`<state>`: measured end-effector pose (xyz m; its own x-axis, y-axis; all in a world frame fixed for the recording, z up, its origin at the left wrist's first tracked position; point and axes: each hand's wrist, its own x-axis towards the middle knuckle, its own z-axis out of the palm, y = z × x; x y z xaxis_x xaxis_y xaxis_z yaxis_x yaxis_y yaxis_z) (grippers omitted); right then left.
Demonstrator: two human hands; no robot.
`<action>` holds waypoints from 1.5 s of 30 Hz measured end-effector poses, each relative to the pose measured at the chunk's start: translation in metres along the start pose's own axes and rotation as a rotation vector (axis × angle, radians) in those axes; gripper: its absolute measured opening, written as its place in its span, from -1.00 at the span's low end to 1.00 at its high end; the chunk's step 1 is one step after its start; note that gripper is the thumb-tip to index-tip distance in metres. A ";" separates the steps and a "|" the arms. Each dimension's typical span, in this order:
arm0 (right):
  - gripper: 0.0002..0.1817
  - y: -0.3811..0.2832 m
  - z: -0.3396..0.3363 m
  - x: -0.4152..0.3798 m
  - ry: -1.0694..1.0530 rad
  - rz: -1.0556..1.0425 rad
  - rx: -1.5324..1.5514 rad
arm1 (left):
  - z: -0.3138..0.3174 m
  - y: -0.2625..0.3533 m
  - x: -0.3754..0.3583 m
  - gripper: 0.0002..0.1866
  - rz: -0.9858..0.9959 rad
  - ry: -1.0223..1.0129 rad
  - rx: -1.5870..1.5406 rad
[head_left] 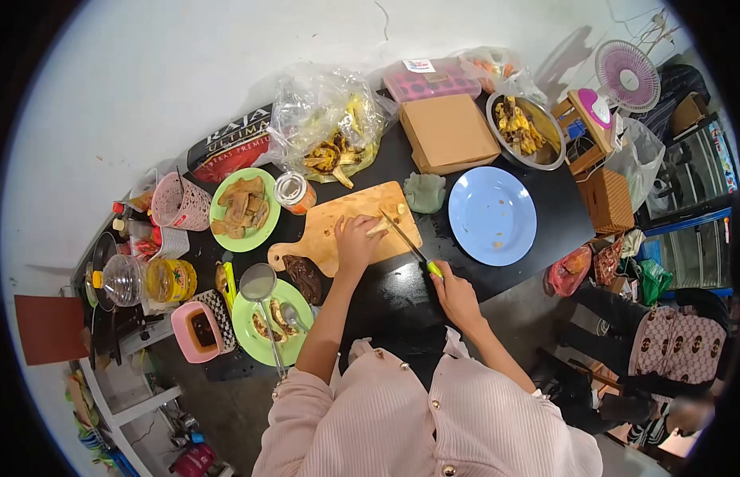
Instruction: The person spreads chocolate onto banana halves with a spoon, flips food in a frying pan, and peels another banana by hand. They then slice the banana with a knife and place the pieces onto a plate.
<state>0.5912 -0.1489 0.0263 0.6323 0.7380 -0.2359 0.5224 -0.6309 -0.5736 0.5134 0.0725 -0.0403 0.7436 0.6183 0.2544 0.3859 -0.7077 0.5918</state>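
On the wooden cutting board in front of me, my left hand presses down with curled fingers on a pale piece of banana, pinning it near the board's right half. My right hand is closed around the green handle of a knife, down at the near edge of the black worktop.

The knife's long axis runs on a diagonal, from my right hand up and to the left, with the tip pointing away from me toward the far edge of the board. The blade lies just to the right of my left fingertips and meets the banana piece there. The piece itself looks short and lies roughly across the blade, though my fingers hide most of it. My left hand is the nearer one to it; my right stays back at the handle. A few small cut bits sit near the board's far right corner.

Beyond the board, an empty-looking blue plate lies to the right, and a green cloth sits between them. A cardboard box and a metal bowl of fried pieces stand further back. To my left are a green plate with fried slices and a small jar.
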 end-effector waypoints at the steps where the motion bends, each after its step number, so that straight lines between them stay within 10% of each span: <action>1: -0.66 0.000 0.001 0.000 0.004 -0.007 -0.005 | 0.001 -0.001 0.000 -0.69 -0.005 -0.001 -0.008; 45: -0.68 -0.019 0.028 0.027 0.010 -0.029 -0.052 | -0.005 -0.001 -0.014 -0.73 -0.040 0.049 -0.042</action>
<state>0.5820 -0.1101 0.0088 0.6221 0.7536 -0.2121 0.5693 -0.6214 -0.5383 0.5004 0.0665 -0.0409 0.7004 0.6622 0.2663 0.3905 -0.6678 0.6337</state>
